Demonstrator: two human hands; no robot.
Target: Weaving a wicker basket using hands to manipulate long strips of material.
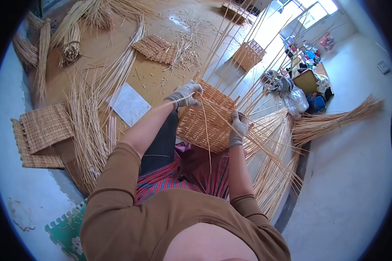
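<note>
A partly woven wicker basket (200, 124) rests tilted on my lap, long upright canes (220, 48) fanning out from its far side. My left hand (185, 94), in a grey-white work glove, is closed on the basket's upper left corner, its fingers curled by the rim. From beside those fingers a thin loose wicker strand (207, 137) dangles over the woven wall. My right hand (238, 128), gloved too, grips the basket's right edge with the thumb up. Several canes (272, 150) stick out past it to the lower right. Fingers behind the edge are hidden.
Long cane bundles lie at my left (89, 126) and right (270, 182). Woven panels (48, 128) sit at far left, another woven piece (157, 48) ahead among scraps. A white board (128, 104) lies on the floor. Behind are a box-shaped woven piece (248, 55) and a cluttered bench (307, 80).
</note>
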